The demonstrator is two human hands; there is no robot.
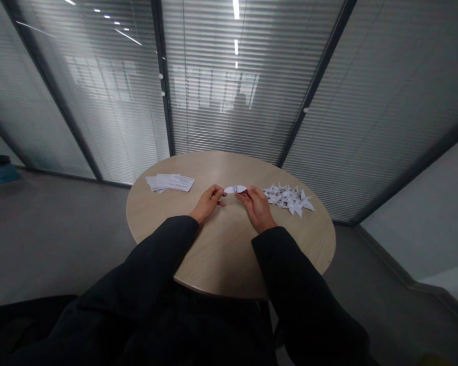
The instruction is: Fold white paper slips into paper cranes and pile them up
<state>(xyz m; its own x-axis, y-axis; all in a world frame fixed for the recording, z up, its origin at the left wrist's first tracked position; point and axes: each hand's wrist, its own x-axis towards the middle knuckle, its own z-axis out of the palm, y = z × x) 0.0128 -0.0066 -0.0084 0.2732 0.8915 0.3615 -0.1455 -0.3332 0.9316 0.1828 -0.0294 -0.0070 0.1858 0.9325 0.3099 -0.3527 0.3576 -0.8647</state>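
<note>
We count 1 table (221,254). On it: 1 batch of printed slips (174,183), 1 pile of folded papers (289,198); overlap hides both totals. Over it: 1 left hand (208,202), 1 right hand (258,207), 1 white paper (234,189). Left of it: 1 bin (0,172).

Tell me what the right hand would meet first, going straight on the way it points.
The right hand would first meet the folded white paper at its fingertips; depth beyond that is hard to judge.
</note>
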